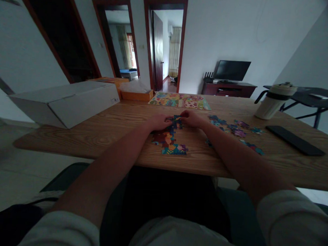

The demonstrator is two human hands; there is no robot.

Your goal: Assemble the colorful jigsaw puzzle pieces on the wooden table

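Note:
A partly joined jigsaw puzzle [163,138] lies on the wooden table in front of me, with dark blue, red-brown and yellow pictures. My left hand [160,122] rests at its upper left, fingers curled in against a puzzle piece [177,120] at the top. From the other side my right hand [190,118] pinches that same piece, its fingers bent over the upper right edge. The exact hold of the fingertips is too small and dark to make out. Loose puzzle pieces [238,132] are scattered to the right, some behind my right forearm.
A colourful picture sheet [180,101] lies at the far side of the table [98,138]. On the left stand a long white box [83,103] and an orange tissue box [137,96]. A white tumbler [273,102] and a black flat slab [295,140] are on the right.

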